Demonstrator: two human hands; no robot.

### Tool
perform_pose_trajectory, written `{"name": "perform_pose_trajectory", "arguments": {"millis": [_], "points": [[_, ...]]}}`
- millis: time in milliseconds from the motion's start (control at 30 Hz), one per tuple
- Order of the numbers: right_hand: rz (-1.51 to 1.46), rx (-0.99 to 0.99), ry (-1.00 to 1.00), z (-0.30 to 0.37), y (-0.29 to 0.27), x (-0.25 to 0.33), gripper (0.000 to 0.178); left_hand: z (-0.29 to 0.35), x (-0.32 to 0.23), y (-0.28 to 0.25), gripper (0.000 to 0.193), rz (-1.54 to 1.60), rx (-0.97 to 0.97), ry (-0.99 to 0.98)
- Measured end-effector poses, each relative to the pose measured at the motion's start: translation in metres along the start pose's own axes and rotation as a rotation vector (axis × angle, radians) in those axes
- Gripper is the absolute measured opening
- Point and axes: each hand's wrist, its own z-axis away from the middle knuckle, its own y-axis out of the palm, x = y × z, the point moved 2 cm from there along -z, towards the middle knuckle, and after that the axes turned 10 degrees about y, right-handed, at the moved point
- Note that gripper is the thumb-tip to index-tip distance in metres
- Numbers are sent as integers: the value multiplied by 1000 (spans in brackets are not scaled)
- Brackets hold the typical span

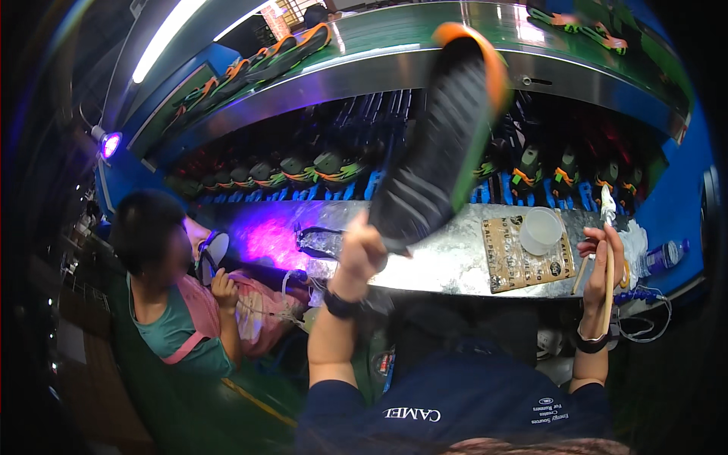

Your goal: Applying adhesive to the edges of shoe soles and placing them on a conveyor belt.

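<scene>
My left hand [359,254] grips one end of a black shoe sole [436,152] with orange and green edges, raised over the workbench and slightly blurred. Its dark, ribbed face shows, and the orange end points up and away. In my right hand [603,265] is a long wooden-handled brush [609,288], upright, its tip [608,203] coated in white. Just left of that hand, a clear plastic cup [541,231] stands on a brown printed paper sheet [509,269]. Brush and sole are apart.
A metal workbench [447,265] runs before me, with a black strap-like piece [317,241] on it. Behind stand racked shoes [327,168] and a green conveyor [379,30] carrying shoe parts. A co-worker [171,280] sits at left near a purple lamp [111,144]. A bottle [663,258] lies right.
</scene>
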Motion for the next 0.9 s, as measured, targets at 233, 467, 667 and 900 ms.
{"name": "perform_pose_trajectory", "arguments": {"millis": [233, 467, 667, 900], "points": [[-64, -7, -82, 1, 24, 6, 38, 75, 67, 4, 77, 101, 145, -546], [-42, -83, 5, -3, 30, -8, 36, 63, 102, 3, 73, 80, 419, -570], [-167, -75, 279, -5, 55, -28, 35, 42, 149, 21, 63, 651, 315, -844], [-121, 64, 311, -3, 86, -41, 38, 31, 169, 33, 67, 987, 151, -859]]}}
